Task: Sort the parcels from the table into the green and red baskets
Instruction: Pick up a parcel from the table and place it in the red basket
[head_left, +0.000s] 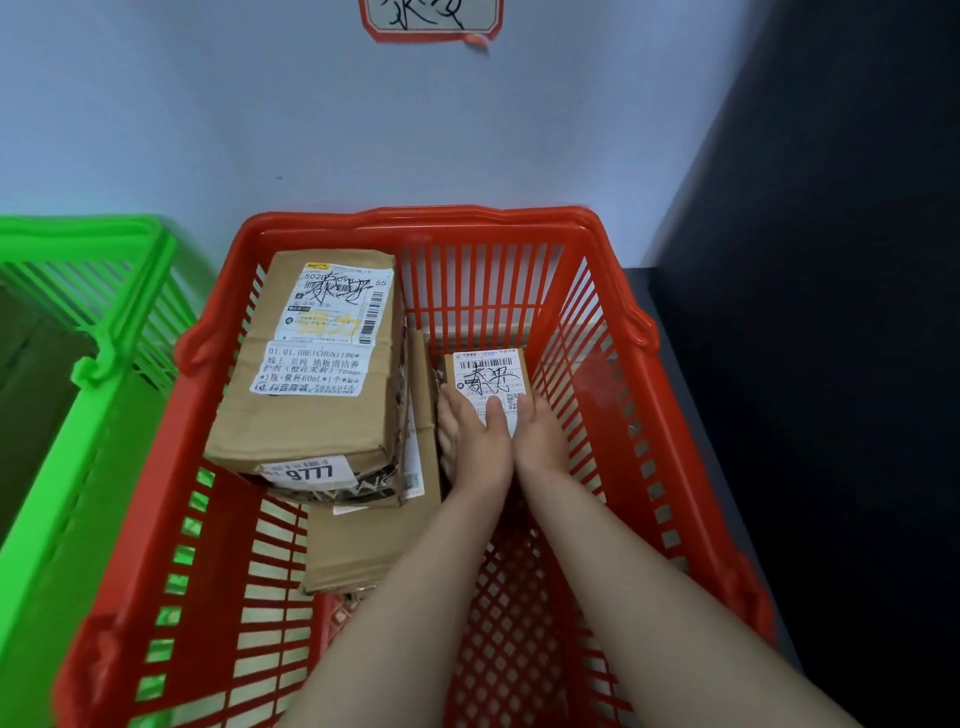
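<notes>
red basket (467, 215) is loaded with a large cardboard box (311, 364) stacked on a flat cardboard parcel (363, 540). beside them, inside it, a small labelled box (485, 371) is gripped by the left hand (475, 441) and right hand (540, 431).

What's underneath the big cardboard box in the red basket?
A flat cardboard parcel and a dark printed packet stick out beneath the big box; the rest is covered.

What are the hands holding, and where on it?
The left hand and right hand hold the small box by its near end, thumbs on top.
</notes>
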